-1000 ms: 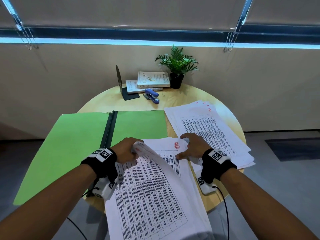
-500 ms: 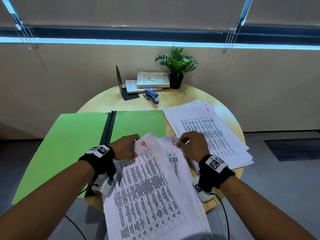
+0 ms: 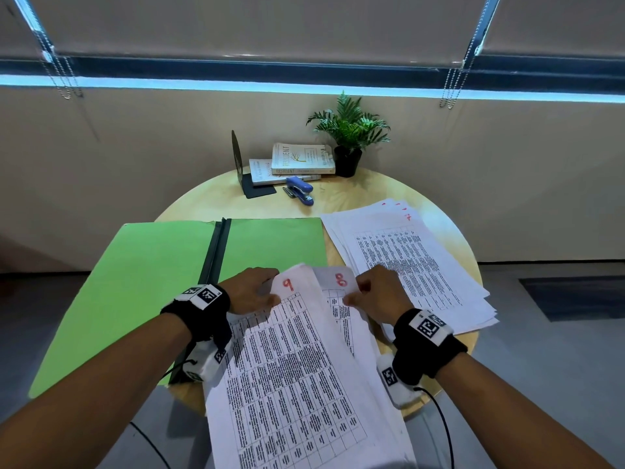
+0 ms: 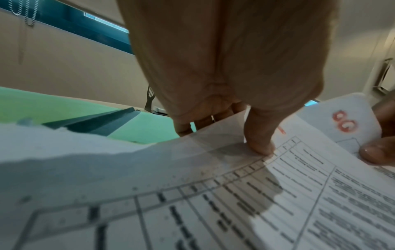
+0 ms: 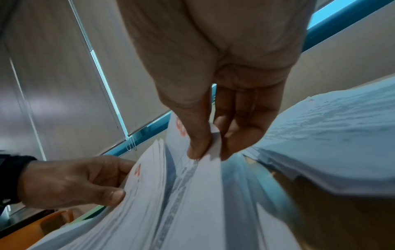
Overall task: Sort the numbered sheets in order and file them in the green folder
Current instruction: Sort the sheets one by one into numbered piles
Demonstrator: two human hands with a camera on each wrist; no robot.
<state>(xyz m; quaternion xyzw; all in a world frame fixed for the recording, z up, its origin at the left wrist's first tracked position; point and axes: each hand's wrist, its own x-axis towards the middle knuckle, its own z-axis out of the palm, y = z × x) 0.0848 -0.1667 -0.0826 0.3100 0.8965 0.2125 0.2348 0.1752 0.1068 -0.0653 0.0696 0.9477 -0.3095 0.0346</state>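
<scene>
A stack of printed sheets hangs off the table's near edge between my hands. My left hand (image 3: 252, 292) grips the top corner of the sheet marked 9 (image 3: 287, 360), thumb on its face (image 4: 259, 143). My right hand (image 3: 375, 296) pinches the corner of the sheet marked 8 (image 3: 340, 282) between thumb and fingers (image 5: 198, 145). The sheet marked 8 (image 4: 344, 124) lies under and right of the 9. The green folder (image 3: 142, 282) lies open on the left, with a dark spine bar (image 3: 216, 252). A second pile of sheets (image 3: 406, 258), topped by a sheet marked 7, lies on the right.
The round wooden table (image 3: 372, 194) carries books (image 3: 301, 160), a black bookend (image 3: 238, 160), a blue stapler (image 3: 301, 189) and a potted plant (image 3: 348, 137) at its far edge. A wall and window blinds stand close behind. Floor lies on both sides.
My left hand has flattened the curled top sheet, so its red 9 now shows. My right hand went from resting on the 8 sheet to pinching its corner, and the stack slid slightly away from me.
</scene>
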